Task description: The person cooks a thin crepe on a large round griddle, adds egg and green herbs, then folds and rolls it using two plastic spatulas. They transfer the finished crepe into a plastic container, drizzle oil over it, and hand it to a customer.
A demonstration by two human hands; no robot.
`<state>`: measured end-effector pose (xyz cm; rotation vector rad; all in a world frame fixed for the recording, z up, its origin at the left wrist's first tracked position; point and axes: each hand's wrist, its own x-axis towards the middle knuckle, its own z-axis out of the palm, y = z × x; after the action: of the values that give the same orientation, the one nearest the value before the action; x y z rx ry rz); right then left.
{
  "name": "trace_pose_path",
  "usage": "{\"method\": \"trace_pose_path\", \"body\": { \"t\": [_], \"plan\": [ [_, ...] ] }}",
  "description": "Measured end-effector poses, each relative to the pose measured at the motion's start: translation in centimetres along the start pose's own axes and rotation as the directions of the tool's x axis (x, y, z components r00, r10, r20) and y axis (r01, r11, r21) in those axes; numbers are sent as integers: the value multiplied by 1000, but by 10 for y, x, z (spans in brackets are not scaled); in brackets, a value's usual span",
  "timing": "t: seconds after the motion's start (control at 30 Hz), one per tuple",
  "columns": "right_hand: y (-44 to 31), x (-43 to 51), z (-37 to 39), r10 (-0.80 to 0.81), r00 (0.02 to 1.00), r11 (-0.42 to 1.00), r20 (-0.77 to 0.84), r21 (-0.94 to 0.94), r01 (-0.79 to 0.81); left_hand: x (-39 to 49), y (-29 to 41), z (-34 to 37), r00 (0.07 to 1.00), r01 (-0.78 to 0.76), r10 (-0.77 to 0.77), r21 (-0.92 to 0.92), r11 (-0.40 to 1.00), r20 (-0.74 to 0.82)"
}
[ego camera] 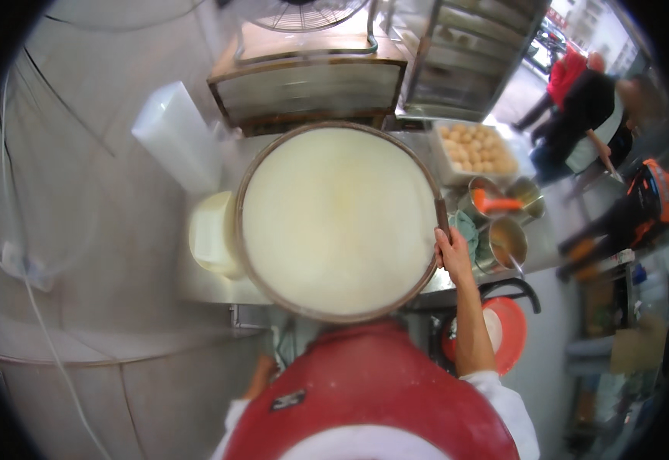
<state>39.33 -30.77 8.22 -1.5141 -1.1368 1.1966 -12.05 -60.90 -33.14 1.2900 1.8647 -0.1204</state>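
Observation:
A large round griddle (240, 241) with a brown rim lies before me, covered by a smooth, pale layer that looks like batter. At its right edge my right hand (454, 253) is closed around a narrow brown bar (441, 214), which runs along the rim. Whether the bar is part of the griddle or a separate tool, I cannot tell. My left hand (266, 367) is low, below the counter's front edge and beside my red apron (369, 368). Mostly hidden and blurred, its fingers cannot be made out.
Left of the griddle stand a cream tub (210, 236) and a tall white container (176, 135). Eggs (475, 149), metal pots (504, 244) and a green cloth (465, 230) are at right. A red basin (512, 333) sits lower. A fan (305, 17) stands behind; people (587, 109) are beyond.

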Motion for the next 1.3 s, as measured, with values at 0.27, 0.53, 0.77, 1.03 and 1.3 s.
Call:
{"method": "trace_pose_path", "body": {
  "t": [0.27, 0.53, 0.77, 1.03, 1.3],
  "plan": [
    [-5, 12, -2, -93, 995, 995, 36, 30, 92, 6, 4, 11, 990, -116, 121, 68, 991, -77],
    [-12, 24, -2, -109, 993, 993, 39, -28, 110, 60, 22, -12, 991, -132, 131, -19, 991, -40],
    [-9, 27, -6, -117, 992, 992, 37, -46, 119, 66, 24, -13, 977, -196, 211, 320, 927, -12],
    [-11, 31, -4, -78, 996, 996, 42, -44, 80, 54, 21, 9, 962, 255, -254, -680, 688, 103],
    [-10, 39, -1, -60, 996, 997, 65, -34, 63, 56, 30, -15, 969, -245, 227, 514, 822, 98]
  ]
}}
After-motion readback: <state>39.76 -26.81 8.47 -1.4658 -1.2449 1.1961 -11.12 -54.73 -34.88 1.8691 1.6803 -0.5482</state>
